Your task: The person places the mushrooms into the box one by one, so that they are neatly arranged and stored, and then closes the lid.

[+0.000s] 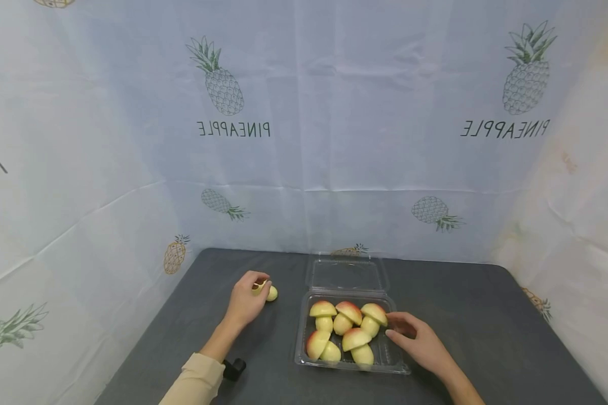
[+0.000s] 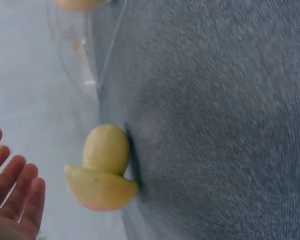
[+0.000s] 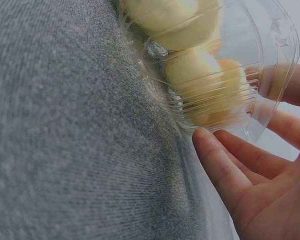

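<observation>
A yellow mushroom-shaped piece (image 1: 271,293) (image 2: 106,150) lies on the dark table, left of a clear plastic box. My left hand (image 1: 247,299) (image 2: 15,200) is beside it, partly covering it in the head view; in the left wrist view the spread fingers stand apart from it. Several red-and-yellow mushroom-shaped pieces (image 1: 323,309) lie in the box (image 1: 302,337) (image 3: 262,40). At the box's right side is my right hand (image 1: 421,344) (image 3: 270,195), its extended fingertips against or very near the clear wall; the wrist view cannot settle full contact.
The box's clear lid (image 1: 347,274) lies folded back behind it. A small black object (image 1: 235,369) is beside my left forearm on the dark table (image 1: 451,298). A pale cloth (image 1: 354,140) with pineapple prints hangs behind and at the sides.
</observation>
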`<state>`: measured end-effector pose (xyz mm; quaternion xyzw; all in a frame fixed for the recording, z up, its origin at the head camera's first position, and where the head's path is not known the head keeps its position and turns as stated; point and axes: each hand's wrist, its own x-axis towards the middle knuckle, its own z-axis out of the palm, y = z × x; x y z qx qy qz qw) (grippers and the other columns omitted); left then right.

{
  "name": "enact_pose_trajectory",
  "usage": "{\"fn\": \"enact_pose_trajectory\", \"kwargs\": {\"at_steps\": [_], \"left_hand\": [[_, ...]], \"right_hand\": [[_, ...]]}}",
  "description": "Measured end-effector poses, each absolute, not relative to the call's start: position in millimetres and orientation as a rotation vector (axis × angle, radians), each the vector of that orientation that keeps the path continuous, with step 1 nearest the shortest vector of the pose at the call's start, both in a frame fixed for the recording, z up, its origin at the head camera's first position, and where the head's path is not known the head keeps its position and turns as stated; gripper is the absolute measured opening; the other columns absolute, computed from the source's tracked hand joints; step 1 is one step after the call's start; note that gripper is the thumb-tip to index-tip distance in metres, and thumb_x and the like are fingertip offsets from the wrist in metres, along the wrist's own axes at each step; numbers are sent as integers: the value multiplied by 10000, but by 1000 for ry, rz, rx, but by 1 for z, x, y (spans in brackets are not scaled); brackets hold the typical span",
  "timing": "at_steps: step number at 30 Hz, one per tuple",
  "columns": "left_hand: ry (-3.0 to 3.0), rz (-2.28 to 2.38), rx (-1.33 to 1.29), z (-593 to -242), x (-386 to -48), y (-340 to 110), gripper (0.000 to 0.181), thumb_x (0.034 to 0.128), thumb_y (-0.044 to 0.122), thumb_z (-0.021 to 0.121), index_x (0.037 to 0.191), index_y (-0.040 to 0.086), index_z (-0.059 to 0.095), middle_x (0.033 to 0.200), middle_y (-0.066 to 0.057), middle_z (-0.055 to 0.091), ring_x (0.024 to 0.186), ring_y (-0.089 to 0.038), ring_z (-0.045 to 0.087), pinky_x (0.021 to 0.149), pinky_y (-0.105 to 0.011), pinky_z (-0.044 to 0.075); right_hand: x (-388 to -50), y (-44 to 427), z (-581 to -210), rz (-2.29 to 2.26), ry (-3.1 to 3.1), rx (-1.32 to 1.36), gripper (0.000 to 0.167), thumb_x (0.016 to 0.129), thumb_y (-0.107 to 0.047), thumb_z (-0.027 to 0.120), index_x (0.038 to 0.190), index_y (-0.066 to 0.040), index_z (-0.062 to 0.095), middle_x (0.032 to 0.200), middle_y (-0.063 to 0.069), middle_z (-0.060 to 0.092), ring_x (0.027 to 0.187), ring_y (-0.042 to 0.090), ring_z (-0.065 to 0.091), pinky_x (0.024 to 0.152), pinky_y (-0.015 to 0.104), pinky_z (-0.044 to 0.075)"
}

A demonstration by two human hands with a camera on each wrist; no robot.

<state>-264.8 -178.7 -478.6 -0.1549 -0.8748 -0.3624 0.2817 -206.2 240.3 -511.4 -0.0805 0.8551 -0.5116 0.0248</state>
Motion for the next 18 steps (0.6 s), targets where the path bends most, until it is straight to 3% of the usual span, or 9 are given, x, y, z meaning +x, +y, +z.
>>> {"fn": "enact_pose_trajectory", "kwargs": {"at_steps": [18], "left_hand": [[-2462, -1032, -225, -497, -280, -195, 262, 899, 124, 770, 1124, 1, 714, 1101, -139, 646, 984, -301, 590, 833, -480, 508]], "right_hand": [[-205, 241, -511, -1582, 2624, -275, 440, 966, -291, 715, 1350, -98, 617, 1331, 149, 625, 1163, 325, 626, 888, 368, 557]]}}
